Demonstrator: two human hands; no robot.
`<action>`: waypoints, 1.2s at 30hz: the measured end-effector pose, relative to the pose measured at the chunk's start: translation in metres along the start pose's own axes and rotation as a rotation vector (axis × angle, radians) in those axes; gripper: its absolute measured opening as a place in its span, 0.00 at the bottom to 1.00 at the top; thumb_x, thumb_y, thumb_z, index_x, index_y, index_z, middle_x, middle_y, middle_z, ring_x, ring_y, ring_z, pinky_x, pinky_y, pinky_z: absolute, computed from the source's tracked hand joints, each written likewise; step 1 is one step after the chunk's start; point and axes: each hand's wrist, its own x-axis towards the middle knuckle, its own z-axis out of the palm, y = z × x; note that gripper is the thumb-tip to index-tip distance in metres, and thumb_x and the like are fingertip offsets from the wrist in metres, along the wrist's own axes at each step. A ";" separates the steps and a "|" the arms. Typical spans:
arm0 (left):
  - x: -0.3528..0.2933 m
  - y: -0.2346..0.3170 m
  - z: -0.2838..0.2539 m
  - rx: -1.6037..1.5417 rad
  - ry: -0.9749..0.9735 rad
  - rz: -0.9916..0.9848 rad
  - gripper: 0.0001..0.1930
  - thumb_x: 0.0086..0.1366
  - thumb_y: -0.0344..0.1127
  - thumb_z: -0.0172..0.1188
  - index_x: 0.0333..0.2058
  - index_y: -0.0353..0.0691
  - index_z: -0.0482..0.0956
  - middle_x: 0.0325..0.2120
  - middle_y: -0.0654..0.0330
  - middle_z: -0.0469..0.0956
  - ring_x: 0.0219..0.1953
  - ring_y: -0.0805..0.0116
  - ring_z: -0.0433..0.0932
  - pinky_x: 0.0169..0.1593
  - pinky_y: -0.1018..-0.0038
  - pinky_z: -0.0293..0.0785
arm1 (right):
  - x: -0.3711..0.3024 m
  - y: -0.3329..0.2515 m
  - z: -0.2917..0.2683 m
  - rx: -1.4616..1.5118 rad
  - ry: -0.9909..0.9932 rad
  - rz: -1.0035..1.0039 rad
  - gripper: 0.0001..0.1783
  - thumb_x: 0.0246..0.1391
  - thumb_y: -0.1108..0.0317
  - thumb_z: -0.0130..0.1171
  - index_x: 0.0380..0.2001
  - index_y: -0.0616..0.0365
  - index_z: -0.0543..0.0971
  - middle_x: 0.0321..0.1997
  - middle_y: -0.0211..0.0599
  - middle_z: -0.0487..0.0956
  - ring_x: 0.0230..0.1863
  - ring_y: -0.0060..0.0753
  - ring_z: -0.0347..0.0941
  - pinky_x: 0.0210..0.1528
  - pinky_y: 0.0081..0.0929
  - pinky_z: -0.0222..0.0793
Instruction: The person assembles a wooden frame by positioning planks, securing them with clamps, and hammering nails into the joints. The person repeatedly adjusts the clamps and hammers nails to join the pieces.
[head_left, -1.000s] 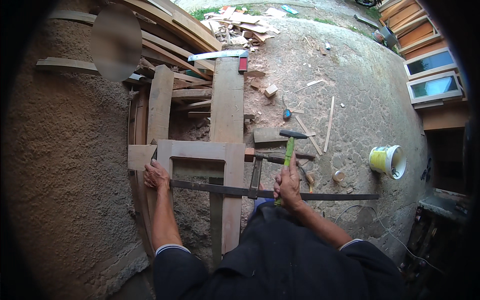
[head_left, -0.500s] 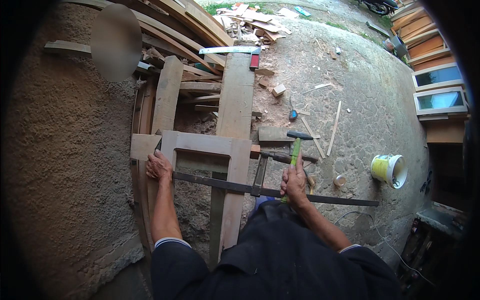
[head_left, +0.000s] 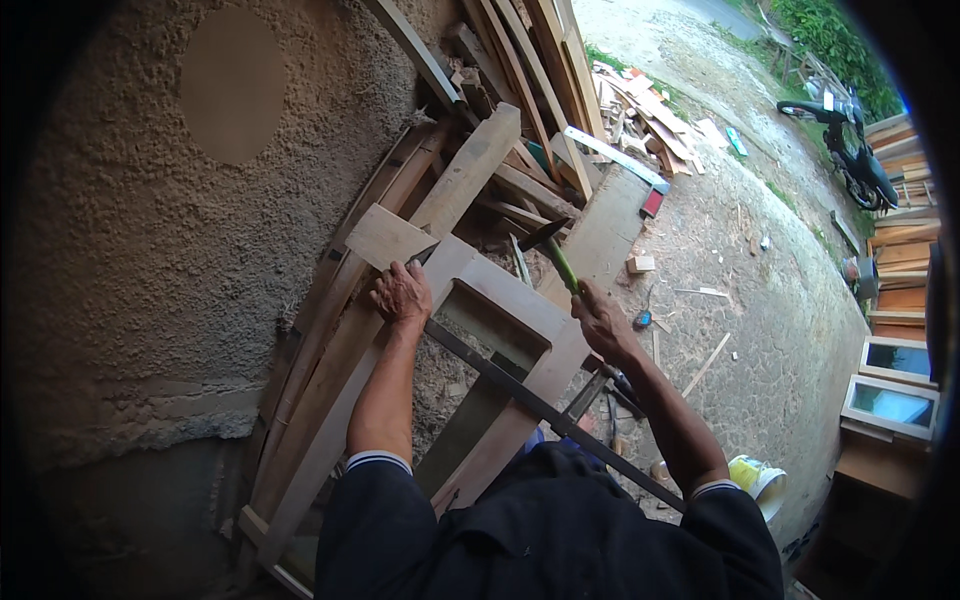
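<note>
A pale wooden frame lies across timber supports, with a long dark bar clamp running over it. My left hand is closed around the clamp's jaw end at the frame's far left corner, beside a short board. In my right hand is a hammer, gripped by its green handle. Its dark head is above the frame's far rail, apart from the wood as far as I can see. Part of the clamp's screw end is hidden behind my right forearm.
A rough wall rises on the left. Beyond the frame, a thick plank carries a square. Stacked timber leans at the back. On the ground to the right are a tape measure, wood strips and a bucket.
The view has turned, so the frame now slants. My right hand has carried the hammer from the clamp's screw side to above the frame, nearer my left hand, which keeps its hold.
</note>
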 end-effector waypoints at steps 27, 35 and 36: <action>-0.001 -0.005 -0.007 -0.040 0.033 0.063 0.21 0.72 0.53 0.46 0.41 0.40 0.75 0.40 0.51 0.80 0.47 0.51 0.78 0.51 0.52 0.69 | 0.235 -0.104 0.090 -0.750 -0.524 -0.514 0.26 0.65 0.60 0.51 0.66 0.38 0.70 0.43 0.47 0.84 0.42 0.49 0.82 0.44 0.42 0.78; 0.000 -0.002 0.001 -0.025 0.005 0.025 0.22 0.73 0.55 0.45 0.43 0.41 0.74 0.43 0.49 0.79 0.49 0.49 0.77 0.52 0.51 0.68 | 0.118 0.077 0.018 -0.147 0.269 0.214 0.29 0.67 0.60 0.48 0.68 0.55 0.65 0.50 0.64 0.79 0.52 0.61 0.77 0.53 0.46 0.72; 0.001 -0.001 0.001 -0.035 0.017 0.030 0.22 0.73 0.55 0.45 0.43 0.41 0.74 0.43 0.49 0.79 0.49 0.49 0.77 0.52 0.51 0.68 | 0.110 0.094 0.012 -0.127 0.333 0.325 0.29 0.66 0.61 0.48 0.69 0.51 0.64 0.44 0.62 0.78 0.48 0.57 0.77 0.50 0.46 0.71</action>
